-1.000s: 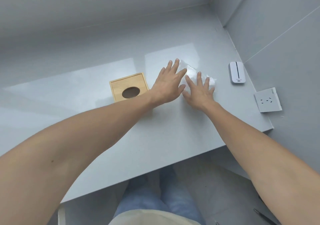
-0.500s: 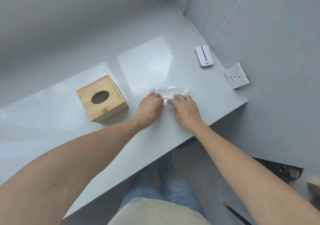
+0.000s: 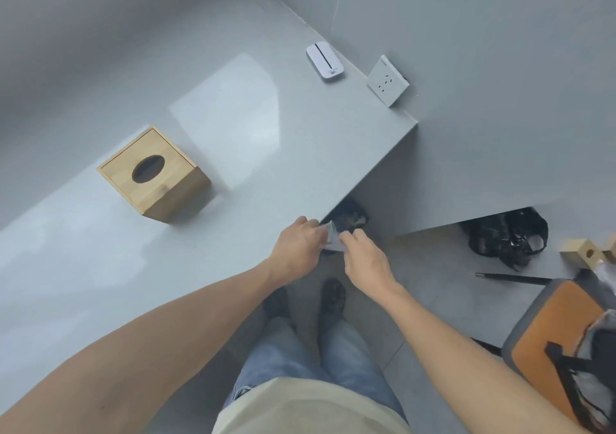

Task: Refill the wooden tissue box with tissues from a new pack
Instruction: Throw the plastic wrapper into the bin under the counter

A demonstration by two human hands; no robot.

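The wooden tissue box (image 3: pixel 154 173) stands on the grey table (image 3: pixel 300 140), its lid on and the oval hole dark, with no tissue showing. My left hand (image 3: pixel 295 245) and my right hand (image 3: pixel 365 257) meet just past the table's front edge, above the floor. Both pinch a crumpled clear plastic wrapper (image 3: pixel 331 238) between them; most of it is hidden by my fingers. No tissue pack is in view.
A white pocket device (image 3: pixel 325 61) lies at the table's far right, beside a wall socket (image 3: pixel 388 80). On the floor are a black bag (image 3: pixel 508 237), an orange-topped stool (image 3: pixel 553 337) with a bag, small wooden blocks (image 3: pixel 581 253) and a dark bin under the table (image 3: pixel 348 215).
Both hands gathered the clear wrapper from the tabletop, crumpled it and drew it back over the front edge. The view swung right and down, showing the floor.
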